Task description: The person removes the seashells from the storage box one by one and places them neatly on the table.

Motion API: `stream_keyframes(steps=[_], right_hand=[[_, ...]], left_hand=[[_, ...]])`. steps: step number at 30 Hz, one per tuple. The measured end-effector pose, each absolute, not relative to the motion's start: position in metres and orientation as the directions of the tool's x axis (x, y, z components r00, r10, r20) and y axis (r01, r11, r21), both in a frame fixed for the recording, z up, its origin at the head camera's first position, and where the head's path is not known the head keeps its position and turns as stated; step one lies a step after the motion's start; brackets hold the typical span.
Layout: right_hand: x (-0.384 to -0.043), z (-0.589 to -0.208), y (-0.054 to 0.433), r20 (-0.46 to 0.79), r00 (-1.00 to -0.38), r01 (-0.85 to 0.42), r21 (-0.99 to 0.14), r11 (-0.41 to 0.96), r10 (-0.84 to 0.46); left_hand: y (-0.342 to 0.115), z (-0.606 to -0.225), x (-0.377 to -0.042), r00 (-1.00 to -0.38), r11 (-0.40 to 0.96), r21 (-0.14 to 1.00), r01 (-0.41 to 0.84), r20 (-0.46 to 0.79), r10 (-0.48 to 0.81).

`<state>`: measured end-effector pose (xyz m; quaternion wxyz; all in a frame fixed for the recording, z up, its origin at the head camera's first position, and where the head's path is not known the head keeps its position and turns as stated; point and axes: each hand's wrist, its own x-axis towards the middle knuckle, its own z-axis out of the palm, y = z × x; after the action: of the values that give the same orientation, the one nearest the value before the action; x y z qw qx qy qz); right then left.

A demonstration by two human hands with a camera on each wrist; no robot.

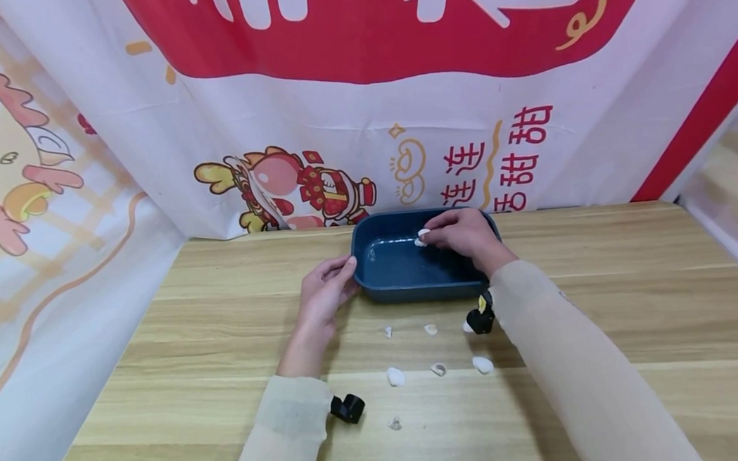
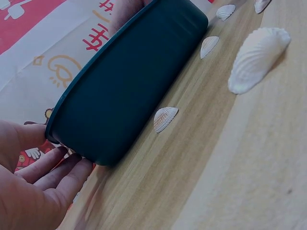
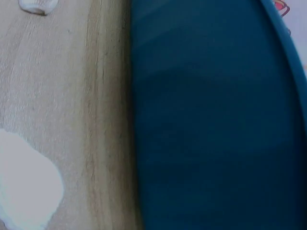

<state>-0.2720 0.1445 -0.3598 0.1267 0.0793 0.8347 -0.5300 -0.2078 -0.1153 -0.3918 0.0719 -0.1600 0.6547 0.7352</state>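
A dark blue rectangular basin (image 1: 423, 292) stands on the wooden table. At its left end my left hand (image 1: 325, 293) grips it, thumb at the rim and the other fingers (image 2: 72, 175) against the outside. My right hand (image 1: 464, 237) reaches over the basin and pinches a small white seashell (image 1: 423, 233) above its floor. The right wrist view hides this hand and shows only the basin's outer wall (image 3: 216, 115). In front of the basin lie several seashells, among them a white one (image 1: 395, 377), a hollow-side-up one (image 1: 439, 369) and a ribbed one (image 2: 259, 60).
A printed cloth (image 1: 336, 105) hangs right behind the basin, and more cloth (image 1: 62, 291) closes off the left side. Black camera mounts (image 1: 348, 408) sit on both wrists. One small shell (image 1: 395, 423) lies nearest the front, between the forearms.
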Motion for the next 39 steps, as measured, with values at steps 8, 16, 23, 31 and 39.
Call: stream_keyframes(steps=[8,16,23,31,39], right_hand=[[-0.266,-0.347,0.144,-0.279,-0.960,0.246,-0.854,0.458,-0.005],[-0.244,-0.335,0.150,-0.186,-0.982,0.181,-0.856,0.485,0.038],[-0.215,-0.323,0.156,-0.106,-0.994,0.107,-0.850,0.516,0.031],[-0.185,-0.322,0.163,-0.083,-0.996,0.057,-0.854,0.518,-0.027],[-0.160,-0.328,0.168,-0.104,-0.991,0.047,-0.870,0.490,-0.089]], left_hand=[[-0.116,-0.390,-0.207,-0.936,-0.135,0.937,-0.323,-0.337,-0.098],[-0.114,-0.390,-0.209,-0.936,-0.122,0.937,-0.326,-0.338,-0.097],[-0.113,-0.389,-0.209,-0.936,-0.120,0.937,-0.327,-0.339,-0.099],[-0.114,-0.389,-0.208,-0.933,-0.117,0.935,-0.334,-0.345,-0.098],[-0.115,-0.391,-0.207,-0.936,-0.128,0.938,-0.322,-0.336,-0.103]])
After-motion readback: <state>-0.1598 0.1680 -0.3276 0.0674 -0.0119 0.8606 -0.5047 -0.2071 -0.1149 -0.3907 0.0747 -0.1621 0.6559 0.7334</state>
